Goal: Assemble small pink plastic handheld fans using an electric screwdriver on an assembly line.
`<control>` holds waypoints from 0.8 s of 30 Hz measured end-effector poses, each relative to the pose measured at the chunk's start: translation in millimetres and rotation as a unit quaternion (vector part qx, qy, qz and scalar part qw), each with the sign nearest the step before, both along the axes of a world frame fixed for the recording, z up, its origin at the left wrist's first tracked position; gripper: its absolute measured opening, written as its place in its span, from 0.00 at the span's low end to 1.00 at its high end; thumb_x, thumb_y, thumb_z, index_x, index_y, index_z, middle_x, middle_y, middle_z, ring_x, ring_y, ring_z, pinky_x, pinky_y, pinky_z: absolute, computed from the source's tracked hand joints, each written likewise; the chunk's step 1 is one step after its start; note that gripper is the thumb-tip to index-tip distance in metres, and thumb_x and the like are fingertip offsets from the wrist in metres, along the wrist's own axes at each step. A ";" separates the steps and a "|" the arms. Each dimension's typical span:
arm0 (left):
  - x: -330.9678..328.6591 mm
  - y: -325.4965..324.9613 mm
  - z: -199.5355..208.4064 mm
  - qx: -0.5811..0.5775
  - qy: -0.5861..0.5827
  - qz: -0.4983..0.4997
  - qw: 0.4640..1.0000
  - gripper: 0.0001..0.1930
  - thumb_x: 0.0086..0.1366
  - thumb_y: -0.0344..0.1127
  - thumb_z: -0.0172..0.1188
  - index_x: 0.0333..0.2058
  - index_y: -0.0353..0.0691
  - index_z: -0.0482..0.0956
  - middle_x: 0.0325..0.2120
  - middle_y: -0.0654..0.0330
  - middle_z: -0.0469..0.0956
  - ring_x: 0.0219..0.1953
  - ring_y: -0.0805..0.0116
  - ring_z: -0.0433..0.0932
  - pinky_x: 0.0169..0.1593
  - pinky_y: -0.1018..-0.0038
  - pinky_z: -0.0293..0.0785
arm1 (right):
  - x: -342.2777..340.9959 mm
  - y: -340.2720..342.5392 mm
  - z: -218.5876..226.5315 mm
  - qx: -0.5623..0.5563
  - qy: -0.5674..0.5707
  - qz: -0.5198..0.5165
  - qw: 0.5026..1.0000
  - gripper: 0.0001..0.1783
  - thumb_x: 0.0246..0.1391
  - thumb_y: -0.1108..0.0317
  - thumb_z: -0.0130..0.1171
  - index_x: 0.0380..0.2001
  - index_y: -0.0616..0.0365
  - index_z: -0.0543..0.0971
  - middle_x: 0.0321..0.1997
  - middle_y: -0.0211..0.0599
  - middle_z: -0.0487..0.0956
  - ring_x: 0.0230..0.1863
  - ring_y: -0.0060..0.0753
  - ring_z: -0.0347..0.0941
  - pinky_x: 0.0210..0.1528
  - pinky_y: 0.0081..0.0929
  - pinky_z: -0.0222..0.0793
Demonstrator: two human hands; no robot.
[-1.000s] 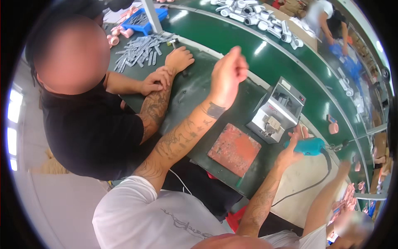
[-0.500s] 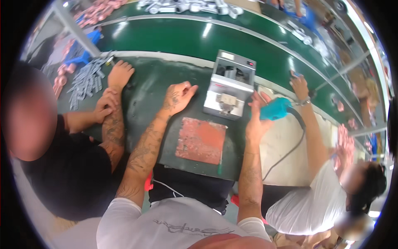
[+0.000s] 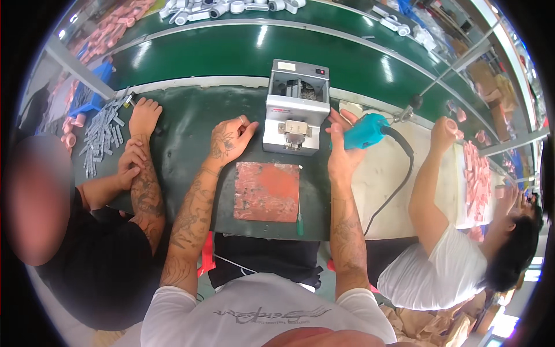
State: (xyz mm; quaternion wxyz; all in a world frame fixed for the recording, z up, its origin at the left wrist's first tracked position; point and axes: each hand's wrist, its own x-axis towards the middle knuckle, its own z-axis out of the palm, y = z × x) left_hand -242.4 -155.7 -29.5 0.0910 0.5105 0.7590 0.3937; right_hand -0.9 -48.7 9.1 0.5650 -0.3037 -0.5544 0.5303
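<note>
My left hand [image 3: 231, 140] rests on the dark green bench, fingers curled into a loose fist, with nothing visible in it. To its right stands a small grey machine [image 3: 296, 108] with an open bin on top and a metal fixture at the front. My right hand [image 3: 340, 141] is beside the machine's right side, closed around a teal power tool, seemingly an electric screwdriver [image 3: 366, 131]. The tool lies sideways, its black cord trailing toward the bench's front edge. A reddish, worn square mat [image 3: 267, 191] lies between my forearms, a thin green-handled tool [image 3: 300, 224] at its right edge.
A person in black sits at left, arms crossed on the bench near grey strips [image 3: 99, 139] and a blue bin [image 3: 92, 89]. At right, a person in white holds a pink part [image 3: 452, 128] beside a tray of pink pieces [image 3: 477, 179]. A green conveyor [image 3: 196, 49] carries white parts.
The view has shifted slightly. The right-hand person's hand has moved from the conveyor edge toward the pink pieces and now holds one. My hands keep nearly the same poses.
</note>
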 end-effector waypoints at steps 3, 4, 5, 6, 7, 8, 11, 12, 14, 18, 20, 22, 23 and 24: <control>-6.0 -5.1 -6.3 0.033 0.041 -0.005 0.999 0.14 0.67 0.44 0.67 0.27 0.42 0.80 0.19 0.54 0.78 0.23 0.52 0.79 0.31 0.60 0.73 | -5.6 -0.3 -5.7 -0.020 0.023 0.018 0.999 0.23 0.65 0.76 0.62 0.61 0.67 0.72 0.59 0.51 0.82 0.62 0.38 0.78 0.64 0.33 0.72; -9.4 -6.3 -8.5 0.036 0.047 -0.007 0.998 0.14 0.68 0.44 0.67 0.28 0.41 0.81 0.20 0.53 0.79 0.24 0.52 0.80 0.31 0.61 0.74 | -7.5 -0.2 -4.7 -0.014 0.016 0.022 1.000 0.23 0.64 0.76 0.63 0.60 0.68 0.72 0.59 0.51 0.82 0.62 0.37 0.78 0.64 0.33 0.72; -11.2 -8.1 -10.4 0.017 0.033 -0.003 0.999 0.14 0.68 0.44 0.66 0.28 0.40 0.81 0.20 0.53 0.79 0.24 0.53 0.80 0.31 0.63 0.74 | -8.7 -0.2 -7.0 -0.009 0.023 0.024 0.999 0.23 0.64 0.77 0.63 0.60 0.69 0.73 0.58 0.52 0.83 0.61 0.37 0.78 0.64 0.32 0.72; -10.8 -10.1 -5.9 0.011 0.026 -0.003 1.000 0.14 0.68 0.44 0.66 0.29 0.40 0.81 0.20 0.54 0.79 0.24 0.54 0.80 0.32 0.64 0.74 | -10.1 -1.2 -5.5 -0.008 0.025 0.026 0.999 0.23 0.63 0.77 0.63 0.60 0.69 0.72 0.58 0.52 0.83 0.60 0.37 0.79 0.64 0.32 0.73; -9.1 -9.4 -3.6 0.005 0.020 -0.002 1.000 0.14 0.68 0.43 0.66 0.29 0.39 0.81 0.20 0.54 0.78 0.24 0.54 0.80 0.32 0.65 0.74 | -8.9 -1.5 -3.2 -0.006 0.026 0.028 0.999 0.23 0.63 0.77 0.63 0.60 0.70 0.72 0.57 0.52 0.83 0.60 0.37 0.79 0.63 0.32 0.73; -6.1 -5.6 -4.7 0.009 0.016 -0.005 1.000 0.14 0.68 0.43 0.66 0.29 0.38 0.80 0.19 0.54 0.78 0.24 0.55 0.79 0.31 0.65 0.74 | -5.0 -0.3 -1.5 -0.005 0.024 0.020 1.000 0.23 0.63 0.77 0.63 0.60 0.70 0.72 0.57 0.52 0.83 0.60 0.37 0.79 0.63 0.32 0.73; -3.3 -0.3 -6.7 0.014 0.018 -0.016 1.000 0.15 0.68 0.42 0.66 0.28 0.38 0.79 0.19 0.53 0.77 0.23 0.53 0.78 0.31 0.64 0.73 | 0.5 -1.3 2.5 0.007 0.007 0.002 1.000 0.23 0.62 0.77 0.63 0.59 0.70 0.72 0.56 0.53 0.84 0.58 0.36 0.81 0.61 0.32 0.76; -2.7 4.1 -11.8 0.038 0.042 -0.024 0.998 0.14 0.68 0.42 0.66 0.28 0.38 0.79 0.19 0.53 0.77 0.23 0.53 0.77 0.30 0.63 0.72 | 2.3 0.1 0.3 0.004 0.020 -0.002 1.000 0.23 0.62 0.76 0.64 0.59 0.70 0.73 0.56 0.52 0.84 0.58 0.36 0.81 0.61 0.32 0.75; -5.1 5.0 -18.0 0.070 0.057 -0.047 0.995 0.13 0.68 0.40 0.66 0.28 0.38 0.78 0.19 0.51 0.76 0.22 0.50 0.75 0.29 0.61 0.70 | 3.2 7.0 -18.5 -0.001 -0.008 -0.005 1.000 0.24 0.64 0.73 0.64 0.61 0.66 0.72 0.58 0.50 0.83 0.59 0.36 0.79 0.63 0.33 0.75; -19.4 -5.0 -21.1 0.045 0.051 -0.037 0.997 0.14 0.70 0.39 0.65 0.29 0.36 0.78 0.18 0.53 0.73 0.20 0.61 0.71 0.29 0.65 0.69 | -7.2 3.2 -13.1 0.016 -0.015 0.006 1.000 0.22 0.63 0.74 0.65 0.59 0.66 0.75 0.56 0.47 0.85 0.56 0.32 0.81 0.61 0.32 0.76; -16.8 -0.1 -21.0 0.018 0.032 -0.028 0.999 0.15 0.71 0.39 0.64 0.29 0.35 0.77 0.18 0.55 0.73 0.21 0.65 0.71 0.30 0.67 0.70 | -5.9 2.7 -7.7 0.010 0.025 0.014 1.000 0.22 0.62 0.77 0.64 0.59 0.69 0.74 0.56 0.50 0.84 0.56 0.34 0.82 0.60 0.31 0.77; -18.2 1.9 -22.0 0.006 0.026 -0.027 0.999 0.15 0.72 0.39 0.63 0.30 0.34 0.77 0.18 0.58 0.72 0.21 0.68 0.71 0.31 0.69 0.70 | -3.5 3.1 -2.5 0.021 0.021 0.023 0.999 0.23 0.62 0.78 0.63 0.59 0.71 0.73 0.56 0.52 0.84 0.57 0.36 0.82 0.61 0.32 0.77; -17.2 2.7 -22.0 0.006 0.025 -0.031 0.999 0.15 0.72 0.39 0.63 0.30 0.34 0.77 0.18 0.58 0.72 0.21 0.68 0.71 0.31 0.69 0.70 | -2.6 3.2 -2.2 0.020 0.020 0.019 0.999 0.23 0.62 0.78 0.63 0.59 0.71 0.73 0.56 0.52 0.84 0.57 0.36 0.82 0.61 0.32 0.77; -14.6 3.3 -20.1 0.008 0.023 -0.033 0.999 0.15 0.72 0.39 0.63 0.30 0.34 0.77 0.18 0.57 0.72 0.21 0.68 0.70 0.31 0.69 0.69 | -1.7 3.2 -2.5 0.021 0.022 0.019 0.999 0.23 0.62 0.78 0.63 0.59 0.71 0.73 0.56 0.53 0.84 0.58 0.36 0.81 0.61 0.32 0.77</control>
